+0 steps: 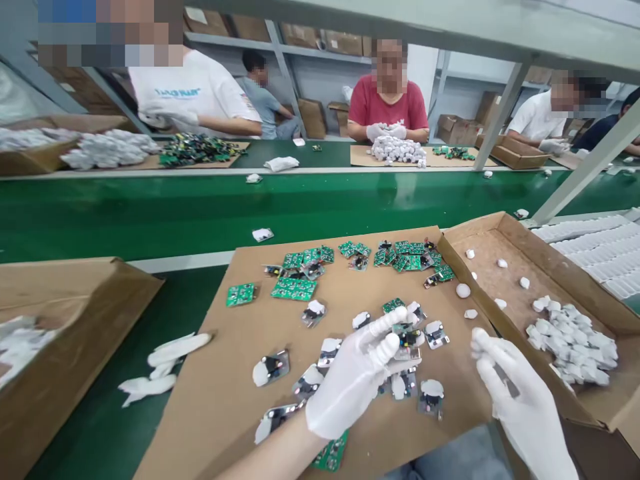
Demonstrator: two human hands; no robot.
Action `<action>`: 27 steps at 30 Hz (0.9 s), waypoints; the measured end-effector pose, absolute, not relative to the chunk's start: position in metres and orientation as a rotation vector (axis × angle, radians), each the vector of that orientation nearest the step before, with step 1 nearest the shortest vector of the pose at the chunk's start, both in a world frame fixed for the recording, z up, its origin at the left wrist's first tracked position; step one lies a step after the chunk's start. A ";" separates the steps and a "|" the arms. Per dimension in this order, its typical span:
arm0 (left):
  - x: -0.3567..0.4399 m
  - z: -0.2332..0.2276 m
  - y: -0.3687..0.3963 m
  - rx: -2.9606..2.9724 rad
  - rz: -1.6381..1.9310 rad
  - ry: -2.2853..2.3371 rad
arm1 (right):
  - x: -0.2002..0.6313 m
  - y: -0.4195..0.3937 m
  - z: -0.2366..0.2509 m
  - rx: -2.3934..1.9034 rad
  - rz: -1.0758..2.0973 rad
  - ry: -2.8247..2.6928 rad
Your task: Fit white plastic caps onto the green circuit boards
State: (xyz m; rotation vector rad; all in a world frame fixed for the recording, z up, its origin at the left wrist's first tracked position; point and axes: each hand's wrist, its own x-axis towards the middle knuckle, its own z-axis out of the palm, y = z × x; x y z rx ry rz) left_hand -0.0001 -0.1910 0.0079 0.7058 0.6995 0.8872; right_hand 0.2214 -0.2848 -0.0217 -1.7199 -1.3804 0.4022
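The left hand [357, 377], in a white glove, reaches over the cardboard sheet [240, 393] on the desk, forefinger stretched out and touching one small board with a white cap [406, 339] in the loose scatter near the sheet's middle. Its fingers are spread, gripping nothing. The right hand [520, 393], also gloved, is raised just beside the open box [560, 267] on the right, its fingers pinched closed on something small and pale — a white cap, I judge, though the glove hides most of it.

Bare green circuit boards [295, 288] lie in flat groups at the far edge of the sheet; capped boards lie nearer, some overlapping. The box holds a heap of loose white caps [575, 340] in its near corner, with a few strays apart. A pair of spare gloves [165, 363] lies on the green surface to the left.

To handle this well, I would judge it best to draw one board clear of its neighbours before lifting it — the pieces lie close together, and a second could be dragged along.

Across the green belt [150, 213], other people in gloves work at similar sheets.
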 end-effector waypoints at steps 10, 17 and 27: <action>-0.010 -0.020 -0.203 2.090 1.267 0.655 | 0.162 -0.261 -0.002 -1.148 1.377 -0.859; -0.008 -0.004 -0.207 1.923 1.123 0.773 | 0.160 -0.261 0.006 -1.330 1.276 -0.985; -0.010 -0.001 -0.208 1.246 1.077 0.900 | 0.168 -0.266 0.009 -1.033 1.236 -1.315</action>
